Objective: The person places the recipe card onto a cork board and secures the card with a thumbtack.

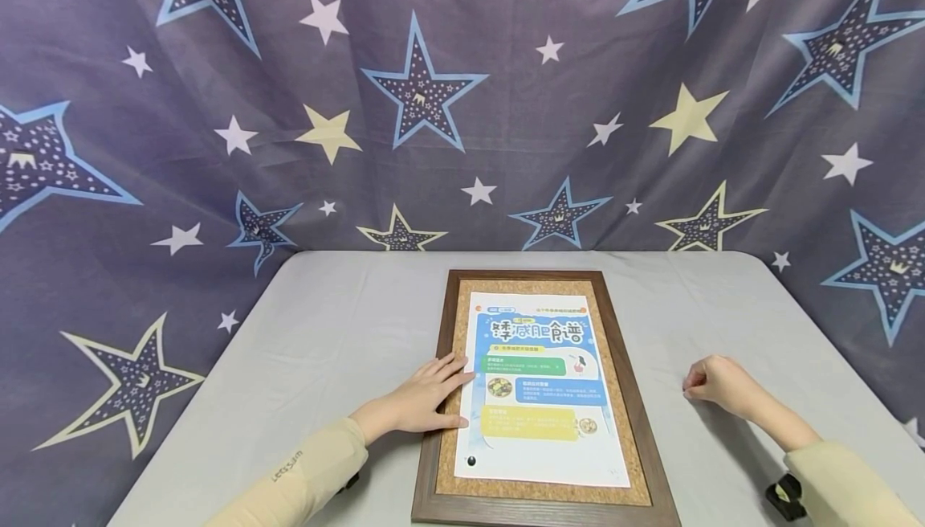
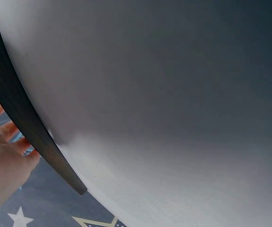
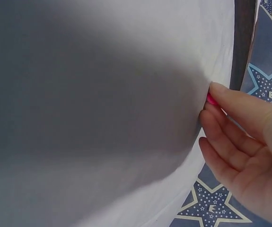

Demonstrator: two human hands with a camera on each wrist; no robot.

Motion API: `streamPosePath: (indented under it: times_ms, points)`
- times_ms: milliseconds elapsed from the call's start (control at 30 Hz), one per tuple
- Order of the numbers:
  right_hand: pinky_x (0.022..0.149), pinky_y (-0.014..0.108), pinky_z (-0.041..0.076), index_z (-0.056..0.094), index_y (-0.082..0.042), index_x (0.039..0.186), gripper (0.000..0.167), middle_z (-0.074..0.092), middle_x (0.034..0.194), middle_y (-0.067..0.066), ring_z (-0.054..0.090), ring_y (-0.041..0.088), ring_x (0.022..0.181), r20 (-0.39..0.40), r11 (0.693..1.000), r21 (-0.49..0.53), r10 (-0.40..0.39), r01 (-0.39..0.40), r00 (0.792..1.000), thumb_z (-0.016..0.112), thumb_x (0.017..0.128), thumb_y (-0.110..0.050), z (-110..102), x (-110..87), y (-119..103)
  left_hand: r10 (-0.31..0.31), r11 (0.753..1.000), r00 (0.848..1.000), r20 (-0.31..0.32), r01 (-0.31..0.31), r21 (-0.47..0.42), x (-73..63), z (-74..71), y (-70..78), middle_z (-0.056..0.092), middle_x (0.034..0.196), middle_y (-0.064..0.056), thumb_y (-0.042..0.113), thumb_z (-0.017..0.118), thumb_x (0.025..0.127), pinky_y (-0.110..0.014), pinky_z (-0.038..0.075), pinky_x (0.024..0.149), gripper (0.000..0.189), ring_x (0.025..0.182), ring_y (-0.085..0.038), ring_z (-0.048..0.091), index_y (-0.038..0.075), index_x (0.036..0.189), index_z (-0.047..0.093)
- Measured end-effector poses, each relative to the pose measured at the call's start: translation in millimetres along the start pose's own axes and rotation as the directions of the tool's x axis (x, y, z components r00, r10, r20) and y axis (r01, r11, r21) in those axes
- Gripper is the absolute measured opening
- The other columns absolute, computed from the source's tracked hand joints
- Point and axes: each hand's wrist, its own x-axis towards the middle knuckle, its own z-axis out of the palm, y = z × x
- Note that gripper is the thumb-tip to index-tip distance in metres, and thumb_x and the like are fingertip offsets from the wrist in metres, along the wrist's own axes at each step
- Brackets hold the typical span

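A printed sheet (image 1: 542, 463) with Chinese text and coloured panels lies on a cork board (image 1: 462, 302) in a dark brown wooden frame (image 1: 629, 366). One round black pin (image 1: 471, 461) sits at the sheet's lower left corner. Across the frame's left side reaches my left hand (image 1: 426, 398), its spread fingers resting on the board and the sheet's left edge. To the right of the frame, low over the table, my right hand (image 1: 723, 386) pinches a small bright pink object (image 3: 211, 99) between thumb and forefinger. Fingertips hide most of that object.
The board lies on a table with a pale grey cover (image 1: 347, 310). Behind and beside the table hangs a purple-grey curtain (image 1: 448, 181) printed with stars. A dark wrist device (image 1: 786, 497) shows at the right sleeve.
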Motion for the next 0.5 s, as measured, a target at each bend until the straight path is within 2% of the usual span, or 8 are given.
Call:
streamPosePath:
  times_ms: [167, 333, 500]
  points:
    - [0.049, 0.022, 0.041, 0.065, -0.009, 0.064, 0.010, 0.061, 0.061, -0.007, 0.047, -0.002, 0.053, 0.010, 1.000, 0.025, -0.003, 0.002, 1.000, 0.070, 0.069, -0.002, 0.0, 0.3, -0.6, 0.002, 1.000, 1.000, -0.002, -0.002, -0.001, 0.1, 0.3, -0.2, 0.019, 0.145, -0.012, 0.053, 0.049, 0.084, -0.047, 0.013, 0.106, 0.071, 0.133, -0.031, 0.011, 0.011, 0.138, 0.031]
    - [0.056, 0.025, 0.047, 0.067, -0.005, 0.069, 0.004, 0.064, 0.066, -0.003, 0.056, 0.003, 0.060, 0.000, 0.997, 0.058, -0.057, 0.057, 0.998, 0.070, 0.070, -0.002, -0.9, 1.1, -5.0, 0.009, 1.000, 1.000, -0.007, -0.009, 0.005, 0.1, -0.4, -0.6, 0.020, 0.145, -0.013, 0.052, 0.049, 0.084, -0.047, 0.014, 0.105, 0.070, 0.133, -0.031, 0.011, 0.011, 0.138, 0.031]
    - [0.058, 0.024, 0.048, 0.067, 0.000, 0.072, 0.003, 0.065, 0.069, 0.000, 0.058, 0.006, 0.062, 0.011, 0.993, 0.088, -0.082, 0.081, 0.997, 0.069, 0.070, -0.003, -1.2, 2.2, -12.5, 0.014, 1.000, 1.000, -0.006, -0.014, 0.009, 0.2, -1.0, -0.6, 0.020, 0.145, -0.013, 0.053, 0.049, 0.084, -0.047, 0.014, 0.105, 0.070, 0.133, -0.031, 0.011, 0.011, 0.138, 0.031]
